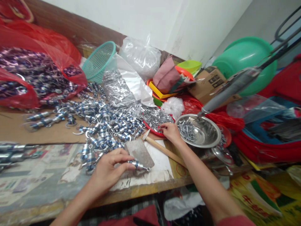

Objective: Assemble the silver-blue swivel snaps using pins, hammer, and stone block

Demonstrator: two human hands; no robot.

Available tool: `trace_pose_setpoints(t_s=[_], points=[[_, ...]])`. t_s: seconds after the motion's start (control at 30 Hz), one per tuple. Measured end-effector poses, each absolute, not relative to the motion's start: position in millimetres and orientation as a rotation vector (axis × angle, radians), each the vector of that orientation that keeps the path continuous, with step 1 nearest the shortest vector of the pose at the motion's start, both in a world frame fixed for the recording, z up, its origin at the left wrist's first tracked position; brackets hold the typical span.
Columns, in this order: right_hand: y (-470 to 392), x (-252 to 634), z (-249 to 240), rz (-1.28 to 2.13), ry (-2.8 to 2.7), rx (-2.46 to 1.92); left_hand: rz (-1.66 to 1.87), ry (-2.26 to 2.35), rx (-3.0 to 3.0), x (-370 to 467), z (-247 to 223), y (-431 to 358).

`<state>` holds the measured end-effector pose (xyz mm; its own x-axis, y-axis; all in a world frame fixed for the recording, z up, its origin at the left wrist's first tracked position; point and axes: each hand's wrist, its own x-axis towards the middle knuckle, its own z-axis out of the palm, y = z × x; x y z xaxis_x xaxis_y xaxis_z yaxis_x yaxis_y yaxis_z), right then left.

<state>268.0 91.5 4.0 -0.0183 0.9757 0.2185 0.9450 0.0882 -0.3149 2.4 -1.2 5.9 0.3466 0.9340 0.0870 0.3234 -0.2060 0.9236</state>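
Between thumb and fingers, my left hand (113, 166) holds a metal fitting (138, 165) with a blue ring and a small eye at its right end, over the grey block (139, 152). My right hand (171, 131) reaches to the right edge of the red tray (157, 133), which bears many small metal pieces (155, 117). Its fingertips are pinched together; whatever is between them is too small to make out. A hammer (162, 150) with a wooden handle lies between the block and my right forearm.
Piled fittings (103, 125) cover the middle left, beside a red bag (77, 80) of more. A steel bowl (211, 133) with pins stands right of my right hand, under a grey tool (230, 89). Behind are a green basket (100, 61) and cardboard box (208, 83).
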Motion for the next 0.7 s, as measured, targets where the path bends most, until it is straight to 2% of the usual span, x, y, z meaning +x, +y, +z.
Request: trace_pose_setpoints(t_s=[0.13, 0.33, 0.7], points=[[56.8, 240.8, 17.7, 0.089, -1.999, -1.634, 0.914, 1.190, 1.621, 5.3, 2.1, -2.0], [2.9, 189.5, 30.1, -0.126, -2.223, -0.798, 0.915, 1.190, 1.504, 8.3, 2.2, -4.1], [-11.0, 178.8, 24.3, -0.218, -2.212, -0.639, 0.929, 1.036, 1.664, 6.4, 12.4, -4.8]])
